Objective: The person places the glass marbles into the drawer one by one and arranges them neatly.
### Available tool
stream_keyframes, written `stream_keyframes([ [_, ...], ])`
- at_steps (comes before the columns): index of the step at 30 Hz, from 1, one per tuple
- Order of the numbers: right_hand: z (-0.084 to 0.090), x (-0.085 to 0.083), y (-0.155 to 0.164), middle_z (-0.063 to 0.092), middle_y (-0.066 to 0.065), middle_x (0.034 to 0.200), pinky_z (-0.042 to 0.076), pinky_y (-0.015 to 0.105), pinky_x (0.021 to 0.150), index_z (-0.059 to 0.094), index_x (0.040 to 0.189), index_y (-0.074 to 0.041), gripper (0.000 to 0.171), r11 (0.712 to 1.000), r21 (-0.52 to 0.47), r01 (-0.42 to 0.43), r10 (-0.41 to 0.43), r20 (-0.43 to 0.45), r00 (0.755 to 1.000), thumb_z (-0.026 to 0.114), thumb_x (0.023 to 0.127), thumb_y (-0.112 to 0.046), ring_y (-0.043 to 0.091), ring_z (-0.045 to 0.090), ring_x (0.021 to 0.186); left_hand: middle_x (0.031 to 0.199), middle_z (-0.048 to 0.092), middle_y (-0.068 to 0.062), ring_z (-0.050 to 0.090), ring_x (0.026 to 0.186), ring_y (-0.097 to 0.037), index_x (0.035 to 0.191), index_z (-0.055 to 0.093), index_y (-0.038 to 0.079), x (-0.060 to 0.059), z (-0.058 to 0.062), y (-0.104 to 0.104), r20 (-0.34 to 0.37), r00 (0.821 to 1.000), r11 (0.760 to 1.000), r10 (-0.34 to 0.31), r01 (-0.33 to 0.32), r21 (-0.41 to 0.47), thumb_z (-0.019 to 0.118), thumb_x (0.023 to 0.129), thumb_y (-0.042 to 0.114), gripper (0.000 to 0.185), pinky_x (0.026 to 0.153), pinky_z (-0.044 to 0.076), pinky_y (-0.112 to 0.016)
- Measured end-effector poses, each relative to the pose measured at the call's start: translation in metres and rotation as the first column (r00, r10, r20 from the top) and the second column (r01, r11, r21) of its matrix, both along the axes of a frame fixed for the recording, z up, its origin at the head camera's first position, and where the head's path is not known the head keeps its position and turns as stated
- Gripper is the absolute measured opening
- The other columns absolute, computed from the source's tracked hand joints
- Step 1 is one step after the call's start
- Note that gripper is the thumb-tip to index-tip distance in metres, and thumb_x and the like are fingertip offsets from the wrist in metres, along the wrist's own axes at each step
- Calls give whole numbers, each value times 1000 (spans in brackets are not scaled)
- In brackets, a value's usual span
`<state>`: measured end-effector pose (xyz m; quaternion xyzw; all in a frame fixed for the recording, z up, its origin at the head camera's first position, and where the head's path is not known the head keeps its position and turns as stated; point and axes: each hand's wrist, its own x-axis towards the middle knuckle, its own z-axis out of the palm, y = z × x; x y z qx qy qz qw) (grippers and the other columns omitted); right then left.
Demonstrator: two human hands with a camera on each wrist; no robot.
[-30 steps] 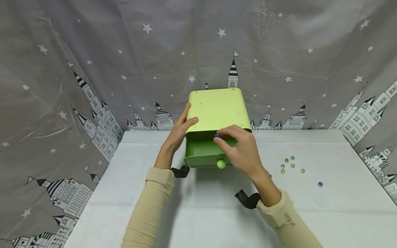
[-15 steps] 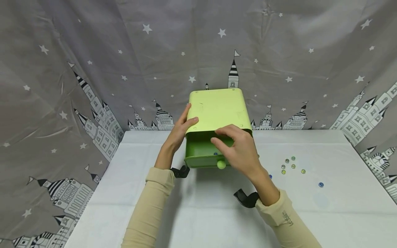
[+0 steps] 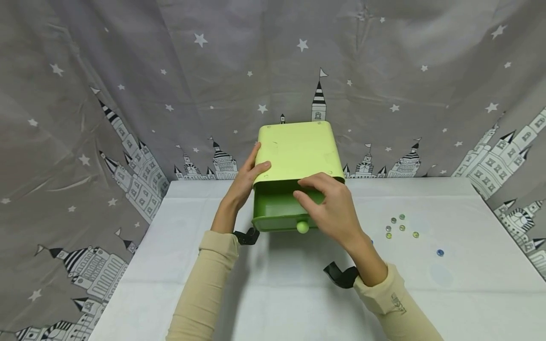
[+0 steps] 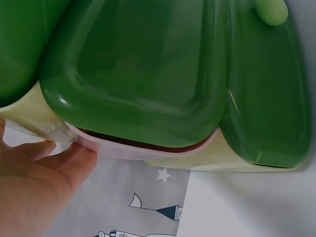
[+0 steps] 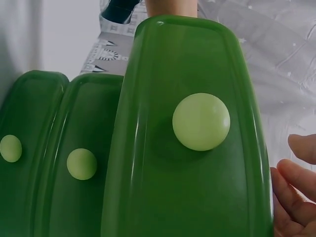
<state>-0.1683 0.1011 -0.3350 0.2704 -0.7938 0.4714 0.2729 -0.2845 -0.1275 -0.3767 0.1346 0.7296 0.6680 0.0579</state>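
A small drawer cabinet with a light yellow-green top (image 3: 298, 151) stands at the table's back. Its top green drawer (image 3: 277, 203) is pulled out, with a round pale knob (image 5: 201, 122) on its front. My left hand (image 3: 244, 182) steadies the cabinet's left side, thumb on the top edge and fingers lying along the wall. Over the drawer's right part hovers my right hand (image 3: 332, 203), thumb and index finger apart with nothing between them. It hides part of the drawer; no glass gem shows inside. Lower drawers (image 5: 81, 164) appear pushed in.
Several small clear and yellowish glass gems (image 3: 402, 228) lie on the white table (image 3: 294, 293) to the right. A blue gem (image 3: 440, 253) lies farther right, and another blue one (image 3: 371, 242) peeks out beside my right forearm. A grey printed curtain (image 3: 192, 80) hangs behind.
My right hand has let go of a blue glass gem, which dropped into the open drawer and is now out of sight. The left hand has stayed on the cabinet.
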Motion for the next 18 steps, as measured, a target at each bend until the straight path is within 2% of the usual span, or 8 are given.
stream_keyframes([
  [7,-2,3,6,71,11,95,52,44,78,75,96,1,14,1000,8,20,-20,-13,1000,76,84,-4,25,66,89,164,1,7,2,148,-12,158,14,38,0,-1,1,-12,1000,1000,3,-3,9,58,97,39,75,117,11,-45],
  [13,-5,6,14,71,11,96,52,41,80,74,96,1,13,999,4,46,-46,-19,999,76,84,-4,23,65,90,164,1,7,2,148,-11,157,13,40,0,-1,1,2,1000,1000,-1,1,14,57,98,37,73,118,10,-44],
  [18,-8,7,22,71,9,96,51,42,80,74,97,2,15,998,-7,69,-69,-11,998,76,83,-2,23,66,91,164,-1,4,0,149,-14,158,10,37,2,3,1,20,1000,1000,-6,6,17,56,99,33,75,118,10,-45],
])
